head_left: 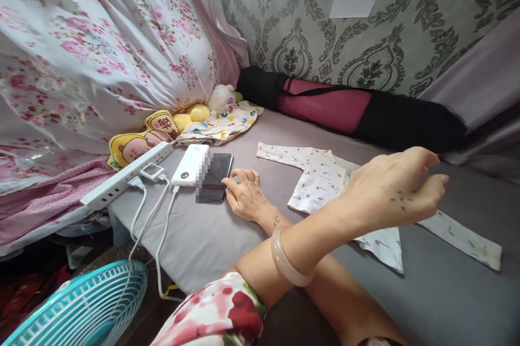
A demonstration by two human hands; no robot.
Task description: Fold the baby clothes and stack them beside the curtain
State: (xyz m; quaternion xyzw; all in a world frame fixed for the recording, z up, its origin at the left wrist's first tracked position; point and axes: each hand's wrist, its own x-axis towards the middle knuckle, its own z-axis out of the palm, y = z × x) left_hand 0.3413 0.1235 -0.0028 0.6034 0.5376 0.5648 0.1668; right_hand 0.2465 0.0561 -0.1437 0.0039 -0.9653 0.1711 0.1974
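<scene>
My forearms cross, the left passing over the right. My left hand (396, 189), with a pale bangle (286, 262) on its forearm, hovers above a small printed long-sleeved shirt (314, 181) spread on the bed. Its thumb and forefinger are apart with nothing visible between them; the other fingers are mostly hidden. My right hand (246, 194) rests palm down beside a dark phone (217, 178), one digit touching its right edge and the fingers loosely bent. The phone lies flat against a white power bank (190, 164). My left forearm covers part of the shirt.
A white power strip (130, 173) holds a plug and a charger (152, 171), with cables hanging over the bed edge near a turquoise fan (85, 302). Plush toys (142, 140) and patterned cloth (227, 124) lie behind. A long black-and-pink bag (329, 105) lines the wall.
</scene>
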